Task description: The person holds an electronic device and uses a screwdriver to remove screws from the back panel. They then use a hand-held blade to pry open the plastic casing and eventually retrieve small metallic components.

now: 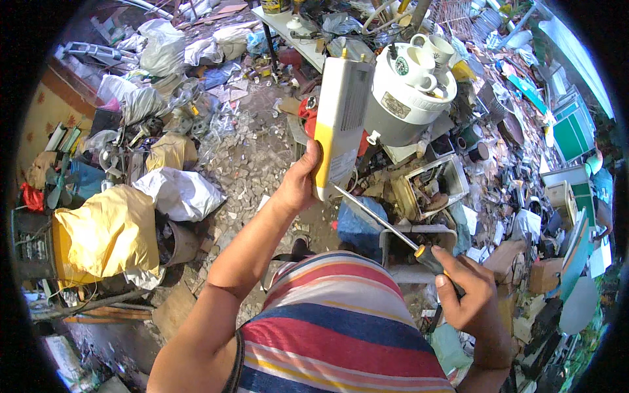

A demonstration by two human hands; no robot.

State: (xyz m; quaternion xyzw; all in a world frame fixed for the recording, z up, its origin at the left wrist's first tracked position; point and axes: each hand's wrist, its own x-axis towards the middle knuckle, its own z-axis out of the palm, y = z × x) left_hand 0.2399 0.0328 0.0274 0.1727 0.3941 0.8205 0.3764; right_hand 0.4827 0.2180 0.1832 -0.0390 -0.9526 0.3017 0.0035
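My left hand [303, 180] grips a long white-and-yellow box-shaped device [341, 118] by its lower end, holding it upright in front of me. A printed label and a row of slots show on its right side, and small yellow bits stick up at its top. In my right hand [464, 291] is a screwdriver [386, 226] with a long metal shaft and a dark handle with a yellow collar. Its tip points up and left and appears to meet the bottom corner of the device. Most of the handle is hidden in my fingers.
Behind the device stands a white-and-grey drum-shaped container [413, 98] with white mugs [416, 65] on top. An open metal box [436, 190] lies beneath it. A yellow bag [111, 229] and a white bag [180, 194] lie at left. Scrap [511, 157] covers the right side.
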